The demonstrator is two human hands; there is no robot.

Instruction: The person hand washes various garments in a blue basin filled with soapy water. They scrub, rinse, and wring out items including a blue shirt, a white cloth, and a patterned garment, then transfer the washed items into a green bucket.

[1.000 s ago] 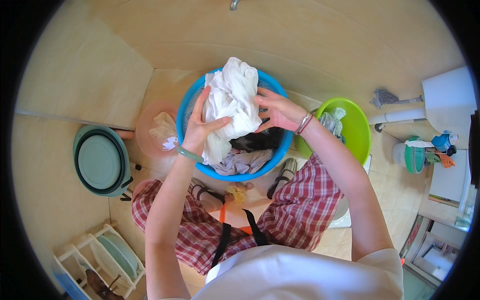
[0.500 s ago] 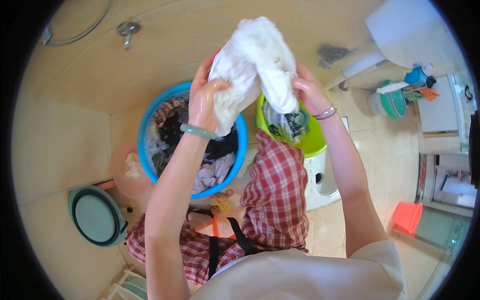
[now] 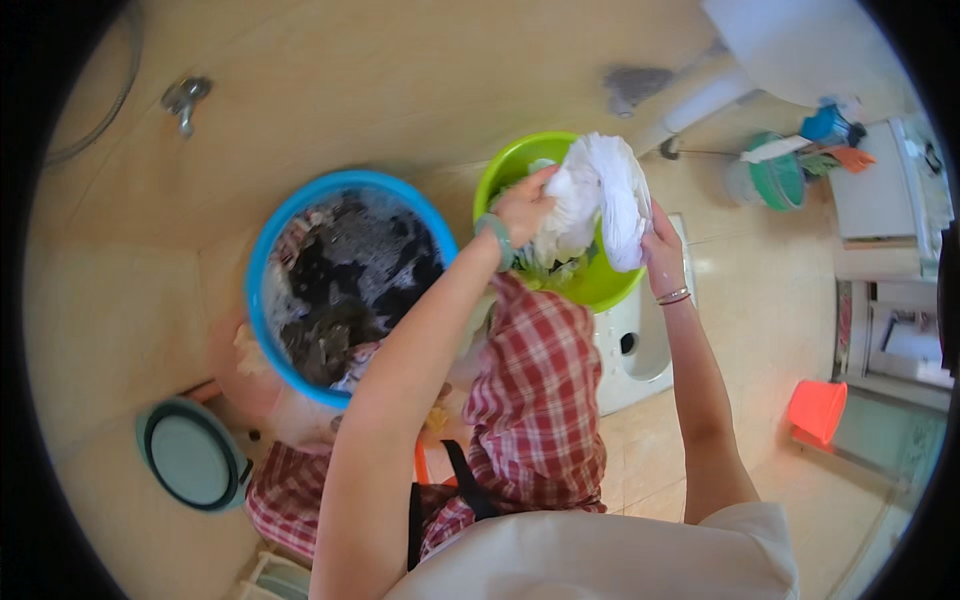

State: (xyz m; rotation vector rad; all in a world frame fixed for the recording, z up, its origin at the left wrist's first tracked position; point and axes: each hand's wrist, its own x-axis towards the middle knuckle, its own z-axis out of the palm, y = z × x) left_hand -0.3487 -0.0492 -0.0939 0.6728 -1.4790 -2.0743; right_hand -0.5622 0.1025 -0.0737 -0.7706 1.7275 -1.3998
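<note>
A bunched white cloth garment point(image 3: 600, 195) is held up between my two hands, above the lime-green basin point(image 3: 612, 288). My left hand point(image 3: 525, 208), with a pale green bangle at the wrist, grips its left side. On its right edge my right hand point(image 3: 663, 252) is closed, a thin bracelet at that wrist. Under the garment, part of the green basin's contents shows as patterned cloth point(image 3: 558, 272); the rest is hidden. To the left stands a blue basin point(image 3: 262, 330) of sudsy water with dark wet clothes point(image 3: 345, 275) in it.
A squat toilet point(image 3: 650, 350) is set in the floor beside the green basin. A tap point(image 3: 186, 100) juts from the wall. A collapsible grey-green basin point(image 3: 190, 455) leans at lower left. Farther right are a red-orange bucket point(image 3: 817, 410) and a green-and-white bucket point(image 3: 777, 182).
Both hands have carried the white garment down and to the right, from high between the basins to over the green basin. The view has shifted slightly.
</note>
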